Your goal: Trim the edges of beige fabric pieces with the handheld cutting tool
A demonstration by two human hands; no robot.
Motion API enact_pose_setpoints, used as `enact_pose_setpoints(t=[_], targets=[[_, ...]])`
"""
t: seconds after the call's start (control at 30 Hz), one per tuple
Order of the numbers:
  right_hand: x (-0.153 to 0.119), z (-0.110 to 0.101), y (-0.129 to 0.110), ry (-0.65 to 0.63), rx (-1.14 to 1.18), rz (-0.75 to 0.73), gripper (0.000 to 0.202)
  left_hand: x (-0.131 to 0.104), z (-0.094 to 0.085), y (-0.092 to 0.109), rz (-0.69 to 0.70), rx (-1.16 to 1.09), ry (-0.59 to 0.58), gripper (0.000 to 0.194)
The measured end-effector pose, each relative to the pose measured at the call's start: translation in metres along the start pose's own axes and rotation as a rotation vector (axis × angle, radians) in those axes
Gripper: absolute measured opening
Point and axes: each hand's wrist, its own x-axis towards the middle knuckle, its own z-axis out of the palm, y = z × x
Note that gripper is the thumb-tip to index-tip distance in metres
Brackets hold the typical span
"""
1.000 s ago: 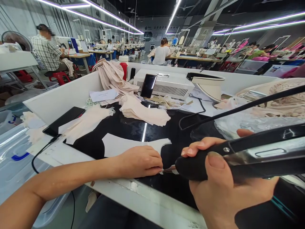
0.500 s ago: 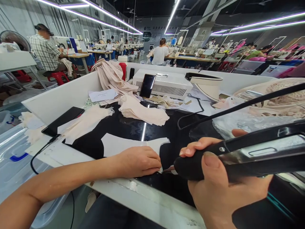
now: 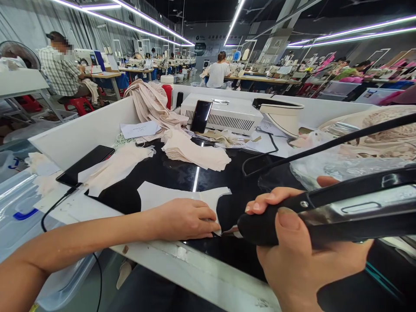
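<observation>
The left hand [image 3: 186, 220] lies palm down across the near right part of a white cut piece [image 3: 165, 197], its fingers bent at the piece's right corner; I cannot tell whether they pinch the edge or only press on it. The right hand [image 3: 294, 255] is closed around a black tool [image 3: 344, 216] with a shiny metal strip along its side, the thumb on the near side and the fingers on the far side. A thin metal tip [image 3: 233, 232] shows between the tool's rounded end and the left fingertips, close to the corner of the white cut piece; whether it touches is too small to tell. The white cut piece lies on the glossy black part of the tabletop [image 3: 242, 260], near its front edge. Beyond it sits a stack of beige pieces [image 3: 195, 149], and to the left are loose pale pieces [image 3: 118, 167] beside a flat black device [image 3: 86, 164]. A phone [image 3: 201, 116] leans upright against a vented white box [image 3: 234, 115], with a cream container [image 3: 282, 119] to its right. A black cable [image 3: 351, 136] runs above the tool, in front of clear plastic wrap [image 3: 341, 169]. Farther back, 1 person in a checked shirt [image 3: 60, 71] sits on a red stool [image 3: 79, 105], and another in a white top [image 3: 218, 74] faces away.
</observation>
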Motion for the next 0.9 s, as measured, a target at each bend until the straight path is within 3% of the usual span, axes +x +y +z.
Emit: enact_pose_setpoints(t=[0.33,0.53,0.7,0.9], targets=[[0.001,0.000,0.002,0.019,-0.030,0.006,0.067,0.002,0.006,-0.001,0.031,0.123,-0.018,0.029],[0.002,-0.004,0.007,0.006,0.016,0.004,0.068,0.003,0.000,0.002,0.019,0.114,0.019,0.028],[0.000,-0.005,0.008,-0.017,0.014,-0.009,0.066,0.009,-0.004,0.000,-0.094,-0.052,0.068,0.033],[-0.002,-0.005,0.004,-0.009,0.008,-0.004,0.066,0.027,-0.007,0.001,-0.292,-0.262,-0.027,0.014]])
